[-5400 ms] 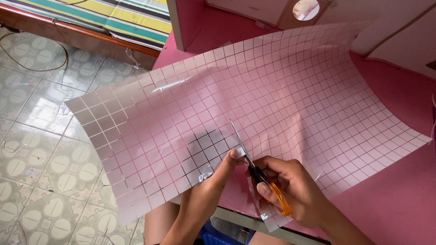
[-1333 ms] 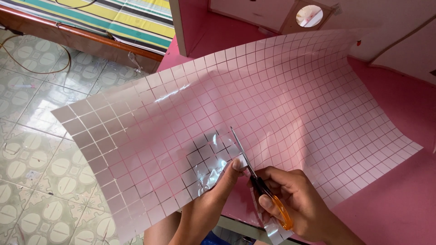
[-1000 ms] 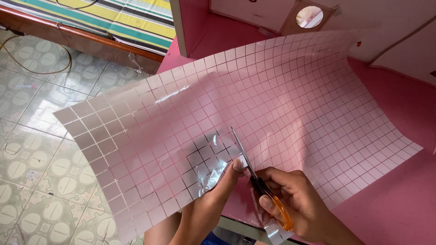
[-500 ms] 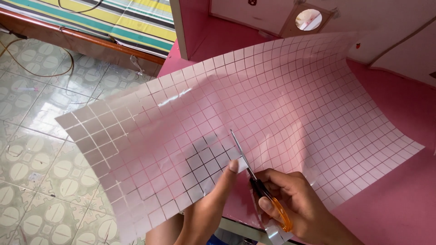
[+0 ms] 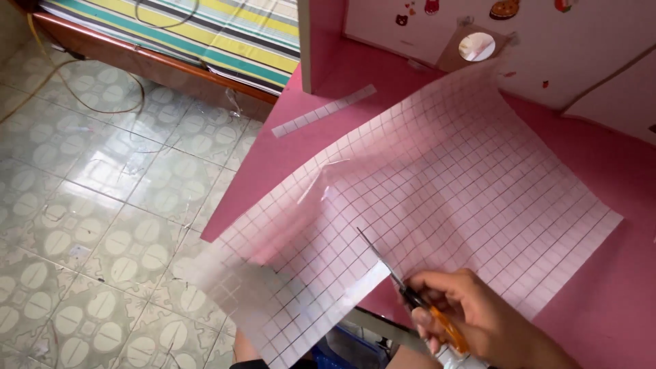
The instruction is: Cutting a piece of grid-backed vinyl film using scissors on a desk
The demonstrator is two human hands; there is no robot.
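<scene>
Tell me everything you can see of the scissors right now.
The scissors have thin, grey metal blades and orange handles. The right hand grips the handles near the bottom edge of the view, fingers wrapped round them so the loops are mostly hidden. The blades point up and to the left, lying over the gridded translucent sheet at its near edge, over the pink table. Whether the blades are open or closed cannot be told. The left hand is not in view.

The right hand grips orange-handled scissors, blades in the gridded translucent pink sheet, which overhangs the pink worktop's near-left edge. A narrow gridded strip lies near the far-left corner.
</scene>
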